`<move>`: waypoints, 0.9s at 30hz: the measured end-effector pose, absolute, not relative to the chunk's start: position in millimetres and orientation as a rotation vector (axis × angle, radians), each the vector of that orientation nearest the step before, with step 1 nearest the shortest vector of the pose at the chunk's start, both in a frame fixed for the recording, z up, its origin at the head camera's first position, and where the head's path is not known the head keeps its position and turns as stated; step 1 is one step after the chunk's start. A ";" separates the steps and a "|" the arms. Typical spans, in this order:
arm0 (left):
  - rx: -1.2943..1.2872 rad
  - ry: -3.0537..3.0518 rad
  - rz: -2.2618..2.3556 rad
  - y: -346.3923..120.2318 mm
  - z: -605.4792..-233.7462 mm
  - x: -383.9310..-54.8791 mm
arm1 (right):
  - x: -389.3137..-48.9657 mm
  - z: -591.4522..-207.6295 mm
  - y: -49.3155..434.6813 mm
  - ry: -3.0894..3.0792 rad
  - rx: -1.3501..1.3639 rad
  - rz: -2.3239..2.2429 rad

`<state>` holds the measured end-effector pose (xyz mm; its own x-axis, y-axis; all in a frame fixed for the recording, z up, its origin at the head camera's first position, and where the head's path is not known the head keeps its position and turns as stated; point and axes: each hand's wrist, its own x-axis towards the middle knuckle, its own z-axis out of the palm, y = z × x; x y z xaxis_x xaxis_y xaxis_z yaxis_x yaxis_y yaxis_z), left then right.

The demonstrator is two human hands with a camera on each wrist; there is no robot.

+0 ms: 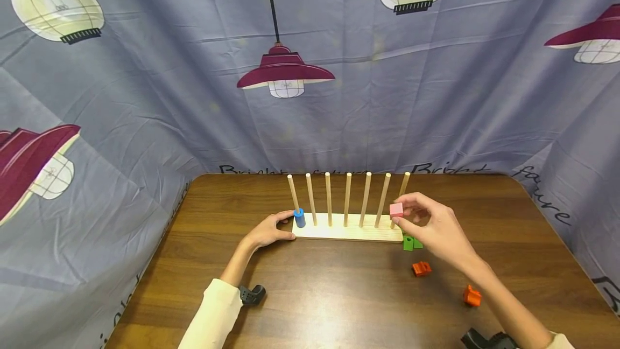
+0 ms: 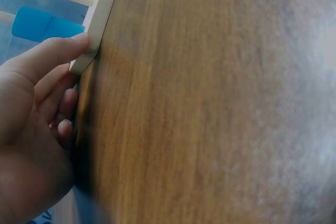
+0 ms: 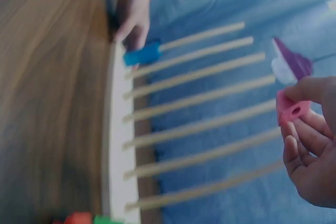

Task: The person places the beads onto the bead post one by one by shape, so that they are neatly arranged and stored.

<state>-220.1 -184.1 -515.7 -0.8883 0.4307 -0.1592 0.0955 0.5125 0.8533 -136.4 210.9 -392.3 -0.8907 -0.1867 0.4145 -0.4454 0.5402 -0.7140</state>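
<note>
A pale wooden peg board [image 1: 346, 233] with a row of several upright pegs stands on the table. My left hand [image 1: 268, 230] grips its left end, thumb at the front edge and fingers toward the back. Around the leftmost peg, down at the base, sit blue cylinder pieces [image 2: 47, 24], with a seam showing across them. Between thumb and fingers, my right hand [image 1: 438, 225] pinches a pink block [image 1: 396, 209] that has a round hole [image 3: 295, 111]. It is held up in front of the board's right end, near the rightmost peg [image 1: 403, 185].
Green blocks [image 1: 409, 243] lie by the board's right end, partly behind my right hand. Closer in are one orange block [image 1: 421, 269] and another orange block [image 1: 472, 295] beside my right forearm. A grey-blue curtain [image 1: 310, 123] with printed lamps hangs behind the brown table [image 1: 310, 284].
</note>
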 end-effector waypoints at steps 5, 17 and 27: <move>0.436 2.398 1.332 -183.3 -516.8 -221.2 | -144.5 -376.2 186.5 -2.454 0.536 1.330; 0.443 2.408 1.336 -184.0 -517.6 -220.2 | -172.8 -352.2 124.6 -2.312 0.684 1.558; 0.501 2.434 1.339 -184.3 -519.5 -221.8 | -191.2 -346.6 83.0 -2.223 0.701 1.698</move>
<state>-221.8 -184.3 -519.5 -0.8882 0.4470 -0.1062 0.1496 0.4999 0.8530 -191.2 83.0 -346.6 -0.8507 -0.2180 0.4783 -0.5188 0.2021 -0.8307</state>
